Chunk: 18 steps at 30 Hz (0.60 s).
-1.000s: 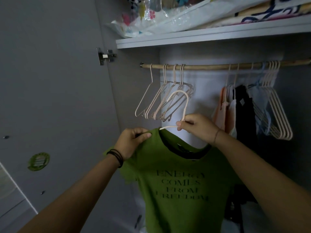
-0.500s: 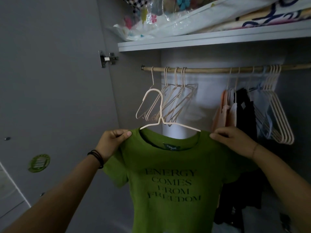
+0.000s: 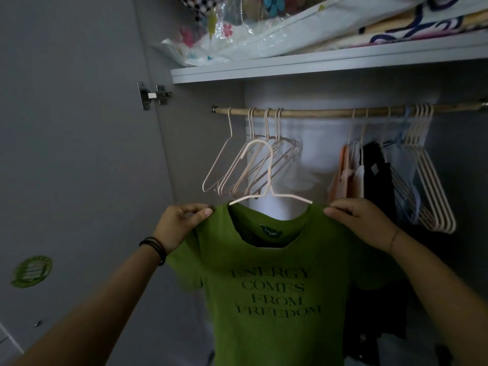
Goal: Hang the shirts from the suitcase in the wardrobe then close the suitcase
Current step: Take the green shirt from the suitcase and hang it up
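Observation:
A green shirt (image 3: 274, 291) with dark lettering hangs on a pale pink hanger (image 3: 266, 180), held up in front of the open wardrobe. My left hand (image 3: 179, 225) pinches the shirt's left shoulder. My right hand (image 3: 361, 220) pinches its right shoulder. The hanger's hook stands upright below the wooden rail (image 3: 330, 112) and does not touch it. The suitcase is out of view.
Several empty pink hangers (image 3: 237, 167) hang at the rail's left end. Hung clothes (image 3: 369, 180) and more hangers (image 3: 433, 186) fill the right. A shelf (image 3: 317, 67) above carries bagged bedding. The open wardrobe door (image 3: 74, 154) stands at the left.
My right hand left the hanger's neck and took the shirt's right shoulder. The shirt now hangs spread and square on the hanger, with both hands holding it slightly higher.

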Each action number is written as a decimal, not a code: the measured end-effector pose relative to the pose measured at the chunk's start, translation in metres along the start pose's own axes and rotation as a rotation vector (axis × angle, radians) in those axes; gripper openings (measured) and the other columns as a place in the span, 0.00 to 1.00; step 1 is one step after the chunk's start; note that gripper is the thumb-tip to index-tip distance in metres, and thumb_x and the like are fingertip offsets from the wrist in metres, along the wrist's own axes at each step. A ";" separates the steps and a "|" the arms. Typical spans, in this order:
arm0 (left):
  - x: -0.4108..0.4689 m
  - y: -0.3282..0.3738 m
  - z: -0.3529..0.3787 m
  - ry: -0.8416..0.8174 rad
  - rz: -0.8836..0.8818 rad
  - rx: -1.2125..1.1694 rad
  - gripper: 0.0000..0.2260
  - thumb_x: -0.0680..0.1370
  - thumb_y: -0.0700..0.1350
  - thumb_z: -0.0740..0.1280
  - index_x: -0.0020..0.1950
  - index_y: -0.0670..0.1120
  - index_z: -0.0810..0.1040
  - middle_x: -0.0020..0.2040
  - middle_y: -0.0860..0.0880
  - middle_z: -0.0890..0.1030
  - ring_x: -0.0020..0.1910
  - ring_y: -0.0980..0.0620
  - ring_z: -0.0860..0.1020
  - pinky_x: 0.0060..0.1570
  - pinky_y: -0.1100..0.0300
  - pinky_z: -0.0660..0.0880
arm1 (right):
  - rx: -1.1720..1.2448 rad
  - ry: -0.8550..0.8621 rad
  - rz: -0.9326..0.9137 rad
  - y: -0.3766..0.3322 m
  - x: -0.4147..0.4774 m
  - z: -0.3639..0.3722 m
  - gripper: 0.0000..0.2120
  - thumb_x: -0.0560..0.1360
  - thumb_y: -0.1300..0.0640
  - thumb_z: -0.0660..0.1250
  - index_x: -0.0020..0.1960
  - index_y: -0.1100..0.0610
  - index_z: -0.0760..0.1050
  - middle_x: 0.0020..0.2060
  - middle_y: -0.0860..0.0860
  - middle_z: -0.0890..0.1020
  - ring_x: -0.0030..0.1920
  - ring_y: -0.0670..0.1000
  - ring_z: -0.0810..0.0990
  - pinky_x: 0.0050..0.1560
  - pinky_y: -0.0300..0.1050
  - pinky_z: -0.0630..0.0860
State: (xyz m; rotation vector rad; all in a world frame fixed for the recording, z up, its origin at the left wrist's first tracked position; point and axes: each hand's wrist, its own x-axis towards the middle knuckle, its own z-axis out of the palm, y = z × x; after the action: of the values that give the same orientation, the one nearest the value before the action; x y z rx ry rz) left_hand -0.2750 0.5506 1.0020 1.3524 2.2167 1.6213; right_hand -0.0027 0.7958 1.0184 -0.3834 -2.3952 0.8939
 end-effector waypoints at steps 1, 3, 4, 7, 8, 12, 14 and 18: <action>0.003 0.001 0.002 -0.012 0.020 0.054 0.06 0.75 0.46 0.70 0.48 0.57 0.81 0.48 0.64 0.82 0.50 0.67 0.77 0.52 0.73 0.70 | 0.015 0.009 0.012 0.003 0.000 -0.002 0.26 0.72 0.38 0.62 0.41 0.62 0.80 0.38 0.60 0.81 0.42 0.57 0.80 0.46 0.52 0.75; 0.009 0.005 0.014 -0.060 0.050 0.114 0.10 0.75 0.48 0.69 0.56 0.53 0.79 0.52 0.58 0.81 0.53 0.64 0.76 0.56 0.68 0.69 | 0.035 0.007 0.023 0.005 0.000 -0.003 0.23 0.72 0.44 0.62 0.42 0.64 0.80 0.38 0.62 0.81 0.43 0.61 0.80 0.47 0.57 0.75; 0.012 0.009 0.022 -0.091 0.057 0.111 0.10 0.75 0.49 0.68 0.56 0.52 0.79 0.51 0.57 0.81 0.52 0.63 0.76 0.55 0.67 0.70 | 0.040 -0.003 0.016 0.005 0.000 -0.003 0.25 0.71 0.42 0.62 0.42 0.65 0.80 0.39 0.63 0.81 0.43 0.62 0.80 0.47 0.58 0.75; 0.019 0.020 0.048 -0.099 0.048 0.000 0.03 0.76 0.45 0.68 0.45 0.50 0.82 0.41 0.56 0.82 0.41 0.63 0.78 0.47 0.66 0.73 | 0.076 -0.057 0.036 0.008 0.000 -0.006 0.25 0.71 0.40 0.64 0.43 0.64 0.80 0.40 0.63 0.82 0.44 0.61 0.81 0.49 0.57 0.76; 0.022 0.020 0.053 -0.063 0.042 -0.045 0.04 0.76 0.43 0.69 0.43 0.51 0.82 0.38 0.56 0.82 0.39 0.62 0.77 0.45 0.67 0.73 | 0.106 -0.083 0.064 0.010 -0.002 -0.010 0.20 0.73 0.45 0.65 0.44 0.63 0.81 0.41 0.62 0.83 0.44 0.59 0.82 0.50 0.56 0.77; 0.030 0.015 0.066 -0.002 0.009 -0.119 0.06 0.75 0.40 0.70 0.41 0.51 0.82 0.35 0.57 0.83 0.38 0.60 0.78 0.45 0.64 0.74 | 0.243 -0.245 0.196 0.017 -0.026 -0.028 0.12 0.77 0.55 0.63 0.47 0.64 0.79 0.44 0.59 0.83 0.45 0.52 0.82 0.51 0.47 0.77; 0.031 0.019 0.078 0.031 0.013 -0.111 0.04 0.73 0.41 0.71 0.43 0.51 0.82 0.41 0.53 0.82 0.43 0.54 0.78 0.49 0.58 0.73 | 0.354 -0.250 0.251 0.018 -0.042 -0.034 0.20 0.74 0.48 0.68 0.46 0.67 0.78 0.43 0.63 0.81 0.42 0.54 0.80 0.47 0.45 0.77; 0.020 0.050 0.118 0.264 0.073 -0.063 0.06 0.72 0.45 0.73 0.45 0.51 0.76 0.47 0.48 0.77 0.47 0.54 0.75 0.50 0.62 0.71 | 0.477 -0.126 0.370 0.016 -0.067 -0.038 0.38 0.51 0.33 0.77 0.44 0.64 0.81 0.45 0.61 0.84 0.42 0.53 0.82 0.42 0.39 0.79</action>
State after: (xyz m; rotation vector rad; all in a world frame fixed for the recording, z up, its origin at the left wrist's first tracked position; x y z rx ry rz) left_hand -0.1951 0.6530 0.9986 1.2827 2.2524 1.9821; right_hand 0.0749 0.7982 1.0050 -0.6022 -2.1530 1.6532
